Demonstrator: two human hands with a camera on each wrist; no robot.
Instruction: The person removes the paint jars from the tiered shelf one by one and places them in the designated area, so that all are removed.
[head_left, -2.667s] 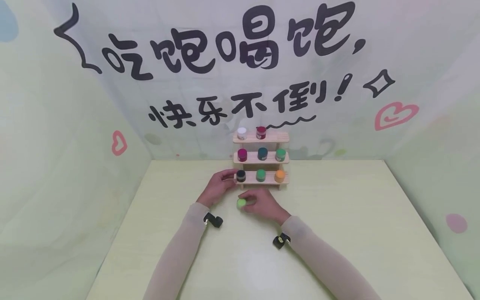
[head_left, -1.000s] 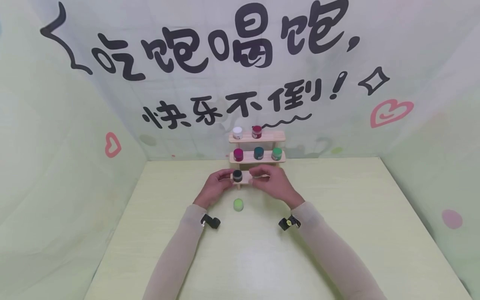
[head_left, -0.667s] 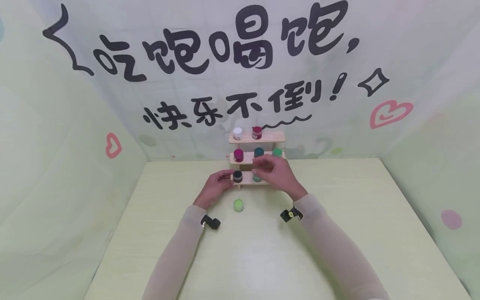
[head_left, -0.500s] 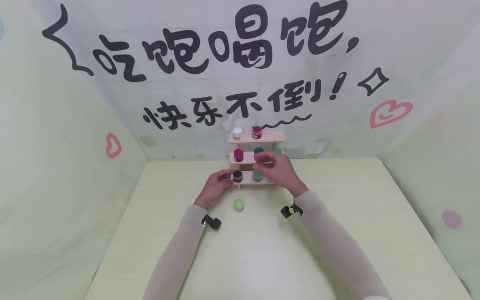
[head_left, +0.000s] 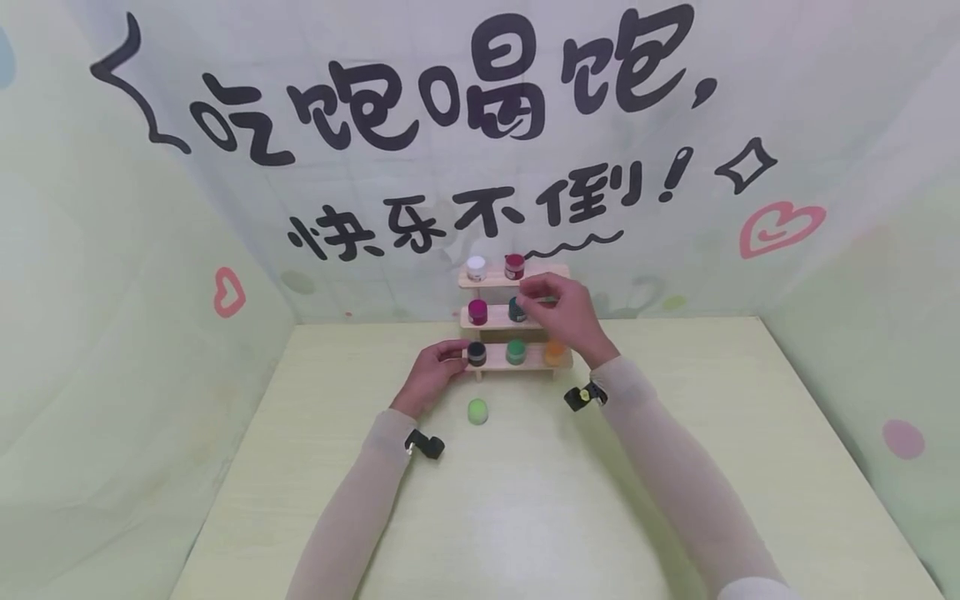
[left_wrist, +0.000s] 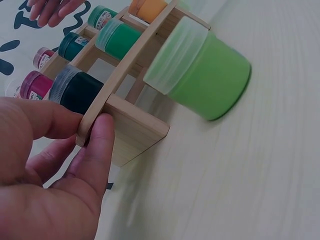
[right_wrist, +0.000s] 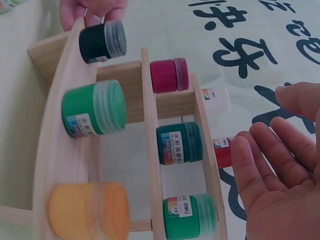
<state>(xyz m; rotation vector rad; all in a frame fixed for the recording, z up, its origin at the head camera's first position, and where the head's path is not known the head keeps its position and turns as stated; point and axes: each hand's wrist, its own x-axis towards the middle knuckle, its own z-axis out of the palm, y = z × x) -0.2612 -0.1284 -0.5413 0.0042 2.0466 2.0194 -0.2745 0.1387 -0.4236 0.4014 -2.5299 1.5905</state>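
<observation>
My left hand [head_left: 431,375] pinches the left end of the bottom shelf of a three-tier wooden rack [left_wrist: 122,115], thumb and fingers on either side of the board. Beside that grip sits a black paint jar [left_wrist: 77,90]. My right hand [right_wrist: 285,175] hovers by the upper shelves with relaxed fingers, holding nothing. Nearest to it are a red jar [right_wrist: 223,151] on the top shelf and a teal jar [right_wrist: 172,144] on the middle one; the hand hides the middle green jar [right_wrist: 190,217] in the head view. A light green jar [head_left: 477,412] stands on the table before the rack.
On the bottom shelf are another green jar [right_wrist: 95,109] and an orange jar [right_wrist: 90,212]. A magenta jar [head_left: 477,312] is on the middle shelf, a white one [head_left: 476,268] on top. Behind the rack hangs a cloth backdrop [head_left: 360,183] with black lettering.
The right hand has let go of the light green jar on the table, then moved up and right past the bottom shelf to the upper shelves. The left hand keeps its grip on the rack.
</observation>
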